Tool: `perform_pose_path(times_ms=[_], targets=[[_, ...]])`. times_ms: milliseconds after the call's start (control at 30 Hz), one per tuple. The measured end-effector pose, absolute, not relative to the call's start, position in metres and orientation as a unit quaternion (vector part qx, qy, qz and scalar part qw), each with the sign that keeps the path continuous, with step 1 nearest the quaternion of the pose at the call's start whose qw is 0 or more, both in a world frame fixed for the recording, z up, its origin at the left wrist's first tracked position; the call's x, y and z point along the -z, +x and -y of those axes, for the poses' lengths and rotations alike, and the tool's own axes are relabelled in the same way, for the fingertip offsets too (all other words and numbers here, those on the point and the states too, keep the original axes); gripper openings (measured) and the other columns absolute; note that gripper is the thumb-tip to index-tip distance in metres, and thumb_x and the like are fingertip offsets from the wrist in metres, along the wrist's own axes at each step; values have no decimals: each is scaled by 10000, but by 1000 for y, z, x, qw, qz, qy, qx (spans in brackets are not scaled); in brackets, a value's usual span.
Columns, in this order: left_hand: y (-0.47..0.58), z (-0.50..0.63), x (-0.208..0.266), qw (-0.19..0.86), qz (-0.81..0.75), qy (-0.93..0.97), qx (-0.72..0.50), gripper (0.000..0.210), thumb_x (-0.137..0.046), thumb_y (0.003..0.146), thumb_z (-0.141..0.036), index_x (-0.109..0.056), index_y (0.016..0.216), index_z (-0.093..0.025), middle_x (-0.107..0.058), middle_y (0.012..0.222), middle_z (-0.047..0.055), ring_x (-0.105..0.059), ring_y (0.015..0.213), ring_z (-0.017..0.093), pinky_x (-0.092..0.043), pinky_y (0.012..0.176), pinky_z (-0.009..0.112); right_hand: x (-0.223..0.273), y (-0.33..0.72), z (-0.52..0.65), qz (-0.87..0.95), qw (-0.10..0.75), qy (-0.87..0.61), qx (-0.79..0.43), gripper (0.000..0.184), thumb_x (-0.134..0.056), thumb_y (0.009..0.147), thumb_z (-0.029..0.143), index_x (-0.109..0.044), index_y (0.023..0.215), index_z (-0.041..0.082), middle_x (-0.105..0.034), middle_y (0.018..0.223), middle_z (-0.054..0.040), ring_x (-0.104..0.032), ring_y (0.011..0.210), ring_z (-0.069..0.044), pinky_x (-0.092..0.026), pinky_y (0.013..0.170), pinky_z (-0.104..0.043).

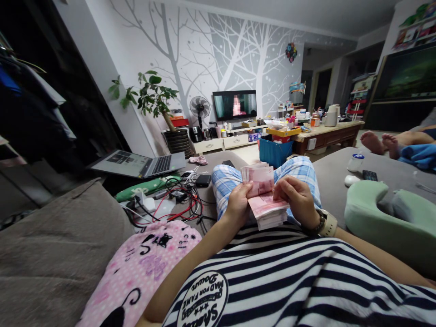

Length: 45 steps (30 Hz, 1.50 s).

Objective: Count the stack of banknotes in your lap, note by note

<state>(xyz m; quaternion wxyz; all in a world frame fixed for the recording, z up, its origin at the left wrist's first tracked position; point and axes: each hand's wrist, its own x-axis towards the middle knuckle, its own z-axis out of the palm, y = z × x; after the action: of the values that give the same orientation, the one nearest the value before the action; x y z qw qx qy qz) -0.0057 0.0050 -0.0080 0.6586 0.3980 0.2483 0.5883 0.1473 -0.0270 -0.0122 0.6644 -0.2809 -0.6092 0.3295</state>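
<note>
A thick stack of pink banknotes (pixel 269 206) is held over my lap, bent so that some notes fan upward and the rest hang toward me. My left hand (pixel 239 200) grips the stack at its left side, thumb across the fold. At the right, my right hand (pixel 296 197) has its fingers pinched at the upper face of the lower notes; whether a single note is between the fingertips is hard to make out. Blue plaid trousers (pixel 226 181) cover my legs beneath the money.
Left of me lie tangled cables (pixel 184 200), a laptop (pixel 143 163) and a pink blanket (pixel 150 259). To the right are a green neck pillow (pixel 368 213), a white mouse (pixel 352 180) and a jar (pixel 356 162). Another person's bare feet (pixel 379 141) rest farther right. A blue bin (pixel 275 152) stands ahead.
</note>
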Motion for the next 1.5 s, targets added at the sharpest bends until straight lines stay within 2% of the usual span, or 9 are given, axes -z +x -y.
perform_pose_path(times_ms=[100, 200, 333, 467, 700, 900, 1067, 1300, 1500], targets=[[-6, -4, 8, 668, -235, 401, -581, 151, -735, 683, -245, -687, 802, -167, -784, 844, 120, -714, 1095, 372, -579, 950, 522, 12, 147, 23, 588, 682, -308, -307, 406, -789, 777, 538, -594, 656, 204, -574, 574, 17, -443, 522, -120, -339, 508, -278], [-8, -2, 9, 673, -228, 417, -566, 230, -771, 670, -244, -691, 867, -154, -791, 881, 126, -726, 1068, 360, -579, 948, 509, 12, 147, 18, 558, 702, -328, -295, 422, -838, 717, 519, -558, 657, 208, -522, 587, 41, -436, 546, -117, -342, 524, -277], [-11, 0, 9, 681, -228, 428, -548, 297, -801, 672, -251, -684, 922, -144, -794, 914, 128, -736, 1036, 348, -573, 950, 503, 12, 149, 12, 544, 698, -341, -317, 431, -799, 734, 558, -552, 670, 212, -501, 558, 49, -415, 528, -116, -328, 519, -279], [-10, 1, 10, 673, -236, 431, -553, 324, -819, 639, -250, -687, 907, -123, -788, 876, 133, -745, 1002, 347, -580, 935, 484, 13, 151, 11, 566, 677, -350, -315, 463, -762, 759, 573, -529, 589, 211, -519, 540, 30, -427, 530, -120, -342, 534, -284], [-4, -6, 9, 660, -250, 387, -594, 95, -713, 726, -254, -678, 732, -166, -758, 751, 90, -740, 1007, 324, -598, 902, 438, 11, 149, 14, 560, 685, -346, -312, 388, -745, 768, 495, -558, 584, 209, -555, 559, 23, -452, 548, -127, -360, 558, -289], [-5, -3, 5, 649, -263, 379, -605, 74, -618, 774, -208, -678, 740, -181, -751, 757, 58, -729, 1002, 290, -605, 874, 418, 13, 148, 17, 580, 690, -328, -283, 321, -704, 832, 439, -595, 637, 209, -511, 567, 30, -420, 557, -130, -336, 545, -287], [-7, 0, 5, 647, -248, 400, -600, 31, -661, 749, -227, -669, 738, -199, -759, 790, 65, -720, 1033, 314, -599, 882, 427, 15, 148, 17, 585, 689, -312, -292, 279, -692, 851, 425, -610, 691, 212, -501, 587, 31, -418, 568, -134, -337, 539, -284], [-5, -7, 11, 646, -232, 406, -604, 120, -740, 715, -293, -663, 731, -203, -762, 817, 63, -710, 1075, 345, -588, 918, 455, 13, 146, 20, 581, 686, -308, -312, 307, -707, 836, 454, -602, 689, 205, -478, 600, 36, -392, 562, -124, -319, 530, -281], [-5, -6, 11, 658, -226, 410, -590, 82, -698, 741, -283, -685, 752, -202, -762, 802, 63, -715, 1052, 338, -583, 914, 465, 13, 146, 20, 583, 689, -308, -302, 304, -688, 855, 446, -604, 685, 207, -492, 595, 32, -411, 561, -128, -334, 525, -277]])
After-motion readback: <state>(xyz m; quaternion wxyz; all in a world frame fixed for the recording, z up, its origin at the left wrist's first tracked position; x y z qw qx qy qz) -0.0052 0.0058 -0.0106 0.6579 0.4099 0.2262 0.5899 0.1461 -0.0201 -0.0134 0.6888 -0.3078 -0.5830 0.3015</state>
